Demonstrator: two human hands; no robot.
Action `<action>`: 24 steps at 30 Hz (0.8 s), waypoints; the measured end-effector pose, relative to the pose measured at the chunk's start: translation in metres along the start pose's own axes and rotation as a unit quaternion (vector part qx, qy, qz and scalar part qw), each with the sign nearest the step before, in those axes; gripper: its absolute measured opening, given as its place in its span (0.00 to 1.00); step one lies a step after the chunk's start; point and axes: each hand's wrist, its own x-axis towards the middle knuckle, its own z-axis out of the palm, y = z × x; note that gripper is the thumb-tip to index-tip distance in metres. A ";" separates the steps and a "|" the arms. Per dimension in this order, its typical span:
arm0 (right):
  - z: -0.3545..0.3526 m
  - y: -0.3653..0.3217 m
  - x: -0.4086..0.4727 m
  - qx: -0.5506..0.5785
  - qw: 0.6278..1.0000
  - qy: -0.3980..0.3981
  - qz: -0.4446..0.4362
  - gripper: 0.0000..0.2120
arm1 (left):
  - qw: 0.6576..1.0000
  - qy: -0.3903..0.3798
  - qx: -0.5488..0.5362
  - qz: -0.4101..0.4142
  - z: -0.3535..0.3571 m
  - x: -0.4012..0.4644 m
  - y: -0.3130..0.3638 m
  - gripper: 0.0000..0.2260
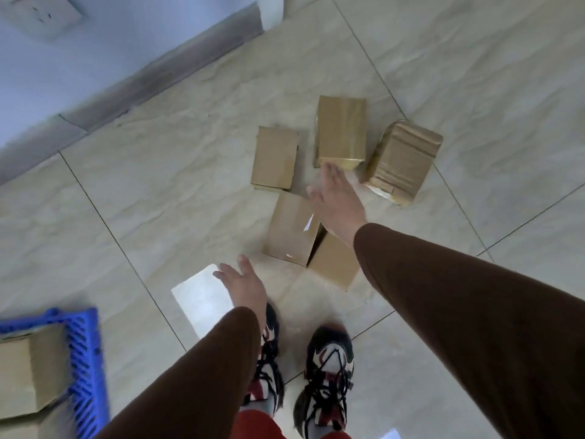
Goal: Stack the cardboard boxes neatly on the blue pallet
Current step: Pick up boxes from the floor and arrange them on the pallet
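A beige tiled floor [158, 191] carries five loose cardboard boxes [274, 157] — clustered around the right hand's fingertips [330, 169]. The blue pallet [85, 353] lies well left of the left hand's fingers [228, 274] — one box [28, 372] on it.

A single wide-angle head view is looking steeply down from standing height at a tiled floor [474, 74], so the person's own shoes [329, 369] are sitting near the bottom centre. Both sleeved arms are entering from the lower edge, with the left hand [243, 283] and right hand [335, 201] reaching forward into the middle of the frame. Loose cardboard boxes [340, 131] are lying just ahead of the feet, mid-frame. The blue pallet [85, 359] is getting cropped at the lower left corner, blurred. A wall [79, 42] and skirting are running across the upper left, tilted by the lens
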 end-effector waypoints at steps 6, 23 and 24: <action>0.026 -0.008 0.028 0.044 0.991 -0.116 0.056 0.30 | 0.926 -0.094 -0.323 -0.174 0.057 0.001 0.037 0.32; -0.001 -0.180 -0.120 0.229 0.970 -0.014 -0.074 0.14 | 0.921 0.003 -0.389 0.016 -0.152 -0.080 0.015 0.17; 0.004 -0.195 -0.130 0.232 0.970 -0.020 -0.075 0.15 | 0.921 0.011 -0.390 0.019 -0.169 -0.087 0.006 0.17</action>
